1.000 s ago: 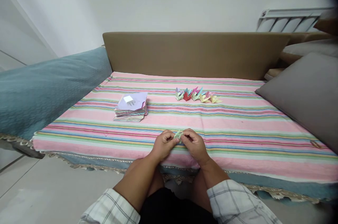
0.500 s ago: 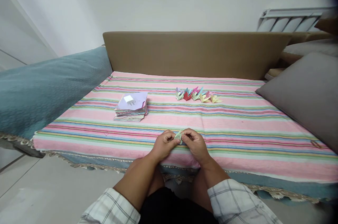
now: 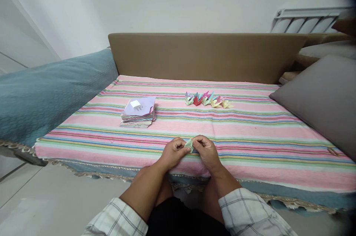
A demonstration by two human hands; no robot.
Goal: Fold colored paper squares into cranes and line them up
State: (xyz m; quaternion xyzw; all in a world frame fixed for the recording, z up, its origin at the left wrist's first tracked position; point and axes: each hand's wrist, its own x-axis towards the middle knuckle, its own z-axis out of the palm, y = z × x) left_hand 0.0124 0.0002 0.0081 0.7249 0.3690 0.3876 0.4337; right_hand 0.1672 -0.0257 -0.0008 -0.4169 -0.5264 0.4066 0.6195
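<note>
Between my two hands is a small piece of folded light green paper (image 3: 189, 144), held just above the striped cloth near its front edge. My left hand (image 3: 174, 153) pinches its left side between thumb and fingers. On the right side, my right hand (image 3: 205, 150) grips the paper with thumb and forefinger. The fingertips cover part of the folds. Beyond my hands, several folded paper cranes (image 3: 206, 99) in red, green, yellow, pink, blue and purple stand in close rows.
A stack of square coloured papers (image 3: 139, 117) lies to the left, with a small white block (image 3: 136, 105) on top. A grey cushion (image 3: 322, 98) leans at the right. Near it lies a small brown object (image 3: 333, 151). The brown backrest (image 3: 205, 58) rises behind the striped cloth (image 3: 250, 129).
The green paper has turned slightly and shows a broader face. My right fingers have shifted a little at its edge; my left hand stays almost in place.
</note>
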